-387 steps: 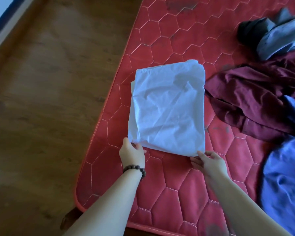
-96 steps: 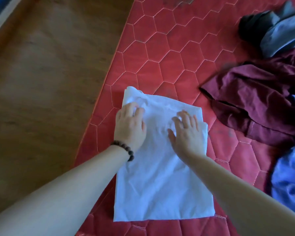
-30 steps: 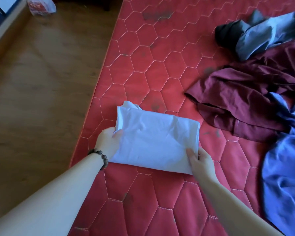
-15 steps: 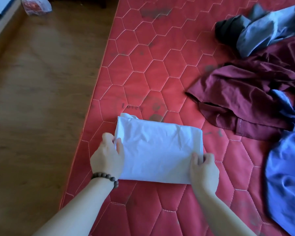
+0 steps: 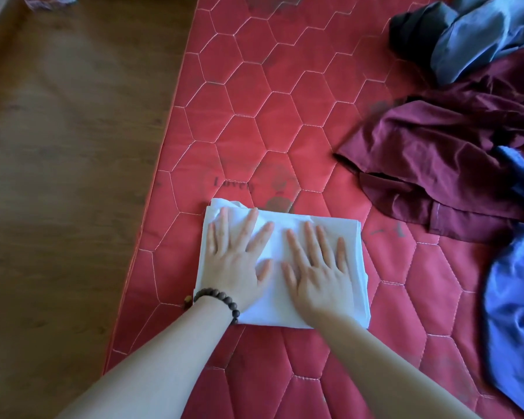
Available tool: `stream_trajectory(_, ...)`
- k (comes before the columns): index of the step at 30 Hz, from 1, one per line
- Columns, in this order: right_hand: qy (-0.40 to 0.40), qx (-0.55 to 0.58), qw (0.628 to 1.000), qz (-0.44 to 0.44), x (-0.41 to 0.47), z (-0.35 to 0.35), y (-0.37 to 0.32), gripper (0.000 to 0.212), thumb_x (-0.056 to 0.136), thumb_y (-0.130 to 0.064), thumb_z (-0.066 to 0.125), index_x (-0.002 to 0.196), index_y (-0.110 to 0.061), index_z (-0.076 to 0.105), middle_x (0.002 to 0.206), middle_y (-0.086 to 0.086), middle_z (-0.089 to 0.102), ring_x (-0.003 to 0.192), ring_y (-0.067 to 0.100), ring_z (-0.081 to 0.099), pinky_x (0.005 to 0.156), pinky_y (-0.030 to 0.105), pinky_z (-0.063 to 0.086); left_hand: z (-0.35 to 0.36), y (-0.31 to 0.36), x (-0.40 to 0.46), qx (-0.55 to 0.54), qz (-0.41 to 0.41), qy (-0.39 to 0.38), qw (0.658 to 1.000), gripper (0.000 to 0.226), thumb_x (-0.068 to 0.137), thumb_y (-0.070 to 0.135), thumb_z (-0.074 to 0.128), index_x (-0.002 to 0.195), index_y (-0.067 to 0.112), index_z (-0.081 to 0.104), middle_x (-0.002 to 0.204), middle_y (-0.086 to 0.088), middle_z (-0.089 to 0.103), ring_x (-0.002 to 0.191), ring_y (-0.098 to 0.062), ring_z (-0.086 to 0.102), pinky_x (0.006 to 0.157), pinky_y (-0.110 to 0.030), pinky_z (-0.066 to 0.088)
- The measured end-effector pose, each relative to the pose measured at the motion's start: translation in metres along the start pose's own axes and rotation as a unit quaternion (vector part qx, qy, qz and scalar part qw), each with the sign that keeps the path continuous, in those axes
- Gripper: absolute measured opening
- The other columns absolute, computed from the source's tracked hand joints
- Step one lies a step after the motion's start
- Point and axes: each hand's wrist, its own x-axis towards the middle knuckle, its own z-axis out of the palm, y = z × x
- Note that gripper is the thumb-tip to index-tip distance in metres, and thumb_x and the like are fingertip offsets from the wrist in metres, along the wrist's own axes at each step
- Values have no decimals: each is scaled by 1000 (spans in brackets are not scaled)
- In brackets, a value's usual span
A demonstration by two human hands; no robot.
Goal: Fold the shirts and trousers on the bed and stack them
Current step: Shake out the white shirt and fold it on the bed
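Both hands have left the near corners of the white shirt, which they pinched half a second ago, and now lie flat on top of it. Left hand and right hand rest palm down side by side, fingers straight and spread, gripping nothing, pressing the folded cloth into the bed. A bead bracelet sits on the left wrist. Under the palms the shirt is a compact rectangle, long axis running left to right, near the left edge of the bed; a crumpled bit of fabric pokes out at its far left corner. This looks like the final smoothing of one finished fold. Well apart to the right lie the unfolded clothes: a maroon garment closest, a blue garment at the near right, and a grey-blue and black heap at the far right. Since all of them lie to the right of the shirt, the right hand is the nearer one for the next pickup, and the maroon garment is the likeliest reach. Wooden floor runs along the left.
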Motion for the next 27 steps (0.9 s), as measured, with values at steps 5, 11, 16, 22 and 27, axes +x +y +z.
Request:
stream_trajectory(5,33,43,992,111,-24,2,28,64,93,-61,15,151,-40,-1,161,-2,-2,148,11,-8,118,53,-3,8,-7,1,-30,18,28,999,68,84,55,41,148,34,30,161,2,15,145,-45,4,115,-59,15)
stream_trajectory(11,29,68,993,97,-22,5,31,62,93,-59,15,150,-41,-3,160,-4,-6,148,12,-10,118,51,-6,8,-14,2,-113,42,66,990,63,84,44,47,145,27,40,159,3,20,147,-38,10,117,-55,11)
stream_trajectory(16,55,163,980,97,-24,-9,35,59,97,-49,39,150,-40,18,160,-4,-9,148,12,-8,120,42,-1,-5,-10,-8,-110,-112,113,981,57,85,40,56,139,27,49,153,-17,30,142,-38,26,110,-61,22)
stream_trajectory(22,22,238,930,281,-29,-29,35,78,83,-57,56,142,-60,5,119,-1,35,96,24,47,75,37,44,-26,-16,-33,-285,-215,91,930,69,80,33,73,141,38,41,110,-6,43,73,-23,56,64,-34,52)
stream_trajectory(27,-36,311,923,223,-27,-33,34,74,92,-41,54,143,-59,5,104,-2,48,81,19,49,70,32,36,-36,-28,-33,-324,-175,31,929,50,86,26,68,133,35,52,88,2,45,67,-12,49,59,-24,35)
